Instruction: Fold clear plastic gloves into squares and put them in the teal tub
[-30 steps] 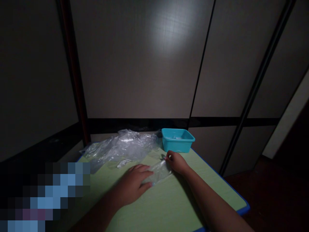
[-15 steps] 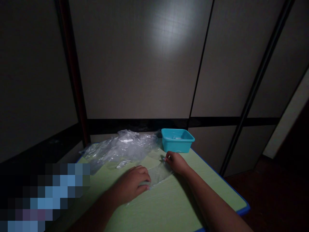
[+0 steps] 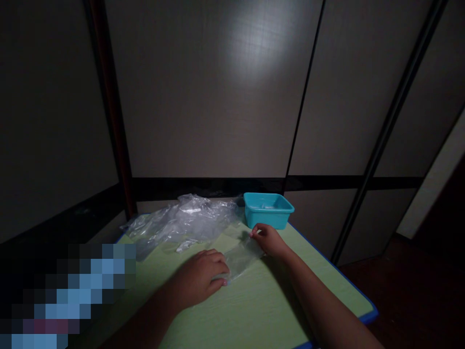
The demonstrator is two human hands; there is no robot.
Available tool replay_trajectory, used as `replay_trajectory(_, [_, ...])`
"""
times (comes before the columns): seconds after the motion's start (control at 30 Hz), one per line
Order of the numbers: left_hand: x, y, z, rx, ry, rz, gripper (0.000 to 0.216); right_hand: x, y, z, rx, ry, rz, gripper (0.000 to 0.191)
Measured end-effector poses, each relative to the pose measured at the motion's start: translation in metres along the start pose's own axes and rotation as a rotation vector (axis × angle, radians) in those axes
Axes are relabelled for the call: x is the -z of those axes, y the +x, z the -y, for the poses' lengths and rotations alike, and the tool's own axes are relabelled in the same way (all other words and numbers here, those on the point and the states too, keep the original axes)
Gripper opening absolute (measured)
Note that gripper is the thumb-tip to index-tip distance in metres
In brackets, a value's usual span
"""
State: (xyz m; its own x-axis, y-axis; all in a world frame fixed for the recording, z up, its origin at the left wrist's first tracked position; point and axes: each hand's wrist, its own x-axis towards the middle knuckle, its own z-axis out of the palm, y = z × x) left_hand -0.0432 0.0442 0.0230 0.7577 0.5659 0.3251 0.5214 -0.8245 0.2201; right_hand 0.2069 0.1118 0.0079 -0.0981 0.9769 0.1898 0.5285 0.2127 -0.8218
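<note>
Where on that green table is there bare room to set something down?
The table is bare right of the right hand, out to its blue edge, and near, between the forearms. It is crowded at the back, with crumpled plastic, the blue tub, and the clear bag under the left hand.
</note>
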Motion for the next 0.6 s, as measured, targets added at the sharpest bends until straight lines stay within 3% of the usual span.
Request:
replay_trajectory(0.27, [-0.003,-0.001,-0.003,0.003,-0.025,-0.010,0.022,0.000,-0.006,0.017,-0.022,0.213,0.049,0.032])
replay_trajectory(0.6, [-0.013,-0.002,0.001,-0.038,-0.017,0.022,0.035,-0.003,-0.002,0.014,-0.009,0.441,0.055,0.035])
